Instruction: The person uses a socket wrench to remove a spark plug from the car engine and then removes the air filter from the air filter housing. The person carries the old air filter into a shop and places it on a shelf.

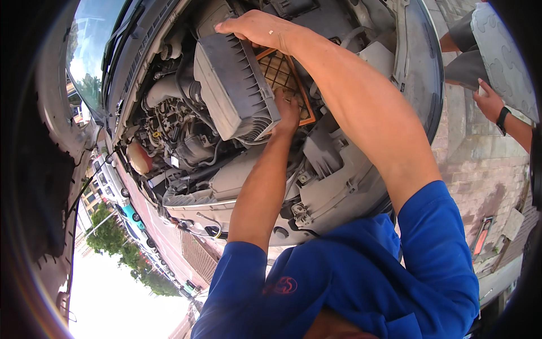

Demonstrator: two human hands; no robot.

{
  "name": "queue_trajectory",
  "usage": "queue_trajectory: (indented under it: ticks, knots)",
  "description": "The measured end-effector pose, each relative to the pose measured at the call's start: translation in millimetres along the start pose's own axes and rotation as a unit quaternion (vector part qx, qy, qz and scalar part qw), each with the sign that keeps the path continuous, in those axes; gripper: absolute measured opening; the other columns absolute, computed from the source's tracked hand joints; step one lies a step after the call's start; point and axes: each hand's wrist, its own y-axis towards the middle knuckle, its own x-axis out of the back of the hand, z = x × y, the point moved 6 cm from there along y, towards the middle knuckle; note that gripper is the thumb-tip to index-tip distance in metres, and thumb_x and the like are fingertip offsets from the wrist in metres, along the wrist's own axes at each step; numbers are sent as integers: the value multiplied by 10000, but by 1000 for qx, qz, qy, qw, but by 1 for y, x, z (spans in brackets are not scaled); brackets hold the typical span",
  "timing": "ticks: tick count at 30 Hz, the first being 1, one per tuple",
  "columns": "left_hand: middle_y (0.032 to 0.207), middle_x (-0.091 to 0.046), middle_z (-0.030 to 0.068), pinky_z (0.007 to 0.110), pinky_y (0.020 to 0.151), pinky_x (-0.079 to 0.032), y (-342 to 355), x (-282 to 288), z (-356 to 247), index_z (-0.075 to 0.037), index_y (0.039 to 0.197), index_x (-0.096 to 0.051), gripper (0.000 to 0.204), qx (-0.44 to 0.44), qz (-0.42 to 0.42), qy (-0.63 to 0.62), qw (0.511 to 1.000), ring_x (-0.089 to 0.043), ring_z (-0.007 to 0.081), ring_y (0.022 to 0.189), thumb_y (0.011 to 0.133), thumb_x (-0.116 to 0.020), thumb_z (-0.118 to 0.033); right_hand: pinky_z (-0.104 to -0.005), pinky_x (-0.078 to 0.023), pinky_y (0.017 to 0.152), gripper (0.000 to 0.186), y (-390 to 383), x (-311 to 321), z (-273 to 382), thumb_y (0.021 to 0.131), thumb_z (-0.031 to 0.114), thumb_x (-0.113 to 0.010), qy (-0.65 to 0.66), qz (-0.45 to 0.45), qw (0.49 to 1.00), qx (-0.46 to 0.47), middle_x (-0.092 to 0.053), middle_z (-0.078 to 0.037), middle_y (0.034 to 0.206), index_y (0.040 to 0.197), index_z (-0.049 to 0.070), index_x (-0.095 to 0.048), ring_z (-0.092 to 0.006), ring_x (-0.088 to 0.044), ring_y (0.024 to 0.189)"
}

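Note:
My right hand [257,29] grips the far end of a dusty grey air filter cover [226,85], thumb stretched along the top and fingers curled round its edge. The cover is raised and tilted to the left inside the engine bay. Beside it lies a pleated air filter [275,66] with an orange rim, partly hidden by the cover and my arms. My left hand [287,113] reaches in at the cover's ribbed right side, its bent fingers on the filter's pleats. Part of that hand's grip is hidden.
Left of the cover are a ribbed intake hose [169,91] and engine parts. A grey plastic housing [324,144] sits near my left wrist. On the right, another person's hand [490,101] wears a black wristband. A red-handled tool [481,236] lies on the paving.

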Motion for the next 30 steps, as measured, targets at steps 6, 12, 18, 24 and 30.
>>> queue_trajectory:
  ticks: [6,12,18,24,30]
  knots:
    - [1223,-522,189,441,1035,-403,8,0,-10,-3,1147,-618,399,-6,86,137,987,-500,366,1192,800,-714,-175,-333,-307,725,497,-4,-1,7,870,557,-620,13,-29,999,12,-385,-45,825,776,94,-466,-198,-370,773]
    - [995,-582,206,456,897,-473,17,-3,-10,-5,917,-609,268,43,61,90,993,-554,386,1049,696,-731,-96,-310,-249,572,570,-8,0,14,889,530,-633,31,-32,998,44,-264,45,597,572,152,-346,-120,-261,562]
    - [877,-544,155,439,805,-460,17,-5,25,-10,804,-549,235,-8,15,10,1000,-548,322,846,659,-729,-52,-362,-394,918,604,-3,-2,6,864,608,-599,-23,-18,999,16,-567,-156,1126,1058,36,-627,-282,-538,1040]
    - [821,-560,83,378,743,-468,10,9,15,-47,854,-564,225,-61,-48,-11,997,-564,250,768,719,-741,-82,-345,-400,853,512,6,2,4,877,580,-597,5,6,1000,9,-545,-117,1051,992,82,-618,-255,-513,968]
    - [840,-535,100,374,760,-460,-2,28,-9,-34,908,-555,211,-114,-65,-131,983,-551,264,792,736,-676,-47,-341,-374,598,411,5,0,16,893,393,-571,-52,-37,994,93,-447,-56,630,676,53,-490,-187,-426,606]
